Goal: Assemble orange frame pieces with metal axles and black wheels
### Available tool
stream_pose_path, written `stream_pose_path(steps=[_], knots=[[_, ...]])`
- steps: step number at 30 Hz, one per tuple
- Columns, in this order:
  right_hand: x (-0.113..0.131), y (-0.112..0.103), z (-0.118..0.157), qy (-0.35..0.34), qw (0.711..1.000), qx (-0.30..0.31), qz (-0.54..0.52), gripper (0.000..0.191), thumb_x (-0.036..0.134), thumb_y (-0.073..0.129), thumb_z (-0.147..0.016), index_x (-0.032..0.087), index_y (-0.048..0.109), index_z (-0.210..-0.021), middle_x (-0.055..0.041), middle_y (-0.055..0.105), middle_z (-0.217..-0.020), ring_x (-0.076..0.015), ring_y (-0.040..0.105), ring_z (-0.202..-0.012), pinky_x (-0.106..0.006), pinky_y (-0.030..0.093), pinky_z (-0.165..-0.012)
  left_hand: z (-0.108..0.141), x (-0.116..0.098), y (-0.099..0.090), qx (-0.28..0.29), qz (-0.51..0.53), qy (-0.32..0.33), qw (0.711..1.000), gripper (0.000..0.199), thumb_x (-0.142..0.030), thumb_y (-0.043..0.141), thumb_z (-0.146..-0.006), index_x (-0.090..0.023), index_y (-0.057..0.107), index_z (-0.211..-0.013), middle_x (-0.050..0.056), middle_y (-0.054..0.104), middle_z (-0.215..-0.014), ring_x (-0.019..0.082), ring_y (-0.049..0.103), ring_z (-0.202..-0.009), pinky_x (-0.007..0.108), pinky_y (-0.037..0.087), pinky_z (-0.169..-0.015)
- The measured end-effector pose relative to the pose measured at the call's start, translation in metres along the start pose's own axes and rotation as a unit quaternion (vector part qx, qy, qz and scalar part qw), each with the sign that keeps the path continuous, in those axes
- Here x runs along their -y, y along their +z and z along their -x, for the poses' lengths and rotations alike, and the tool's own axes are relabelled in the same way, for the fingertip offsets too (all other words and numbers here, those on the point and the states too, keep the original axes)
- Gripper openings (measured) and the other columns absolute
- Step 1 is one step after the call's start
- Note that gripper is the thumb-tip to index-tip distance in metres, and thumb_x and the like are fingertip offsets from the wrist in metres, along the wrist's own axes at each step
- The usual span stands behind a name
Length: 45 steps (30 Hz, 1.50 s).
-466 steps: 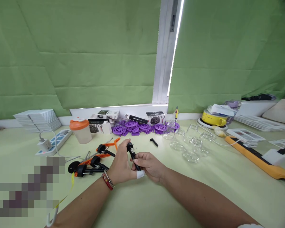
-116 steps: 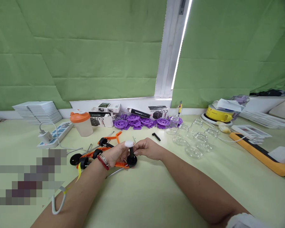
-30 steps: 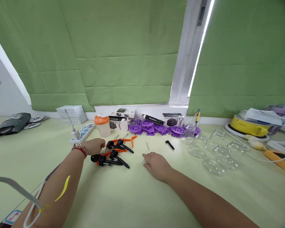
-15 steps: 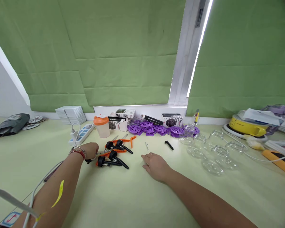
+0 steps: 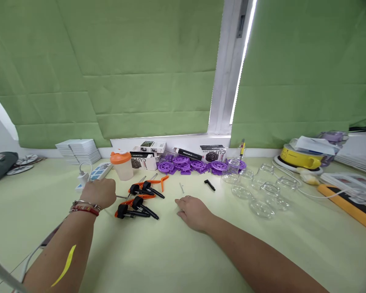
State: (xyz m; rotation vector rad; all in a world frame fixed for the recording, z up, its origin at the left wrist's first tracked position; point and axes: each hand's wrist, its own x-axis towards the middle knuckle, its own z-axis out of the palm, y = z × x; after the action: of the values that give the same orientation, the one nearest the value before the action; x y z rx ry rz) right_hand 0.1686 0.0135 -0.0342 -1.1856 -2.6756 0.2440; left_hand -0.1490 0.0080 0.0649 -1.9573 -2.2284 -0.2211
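Observation:
My left hand (image 5: 100, 193) is closed, knuckles up, left of a group of black parts with round heads and stems (image 5: 140, 203). Its fingertips are hidden, so what it holds, if anything, does not show. Orange pieces (image 5: 144, 197) and thin metal rods lie among the black parts, one rod end close beside this hand. On the table to the right rests my right hand (image 5: 194, 212), fingers stretched out and holding nothing. Beyond its fingertips lie a small silver screw-like pin (image 5: 181, 187) and a black bent piece (image 5: 210, 185).
Behind are an orange-lidded cup (image 5: 122, 166), purple wheel-like parts (image 5: 183, 163) and small boxes (image 5: 212, 153). Clear plastic pieces (image 5: 262, 207) spread on the right, near a yellow pot (image 5: 301, 158). A power strip (image 5: 100, 171) and a white stack (image 5: 78, 151) stand on the left.
The view has swung slightly right. My left hand has shifted a little left and back, away from the black parts. My right hand stays in place on the table.

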Motion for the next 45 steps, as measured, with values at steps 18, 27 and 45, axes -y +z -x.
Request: stream_pose_path(steps=[18,27,45], knots=[[-0.034,0.013,-0.02,0.021,0.996,-0.08,0.046,0.02,0.019,0.042,-0.088,0.015,0.062,-0.089,-0.008,0.062,-0.1,-0.0202,0.05,-0.095,-0.031,0.035,-0.08,0.009,-0.147,0.032,-0.024,0.673,-0.094,0.733,0.034,-0.018,0.055,-0.066,-0.023,0.04,-0.096,0.002,0.055,-0.082,0.016,0.06,-0.063,0.028,0.047,-0.052],[-0.039,0.006,-0.022,0.067,0.991,-0.102,0.057,0.024,0.017,0.046,-0.086,0.017,0.059,-0.105,-0.0092,0.06,-0.108,-0.0216,0.049,-0.098,-0.032,0.035,-0.082,0.015,-0.167,0.065,0.021,0.76,-0.148,0.632,0.028,-0.02,0.067,-0.058,-0.014,0.053,-0.081,-0.005,0.049,-0.061,0.004,0.042,-0.046,0.018,0.033,-0.043],[-0.035,0.01,-0.022,0.008,0.995,-0.054,0.079,0.031,0.005,0.043,-0.081,0.016,0.058,-0.105,-0.0112,0.058,-0.112,-0.0217,0.048,-0.103,-0.033,0.035,-0.084,-0.001,-0.148,0.08,-0.038,0.832,-0.185,0.521,0.033,-0.004,0.064,-0.054,-0.017,0.047,-0.078,-0.004,0.055,-0.061,0.01,0.055,-0.048,0.023,0.045,-0.049]])
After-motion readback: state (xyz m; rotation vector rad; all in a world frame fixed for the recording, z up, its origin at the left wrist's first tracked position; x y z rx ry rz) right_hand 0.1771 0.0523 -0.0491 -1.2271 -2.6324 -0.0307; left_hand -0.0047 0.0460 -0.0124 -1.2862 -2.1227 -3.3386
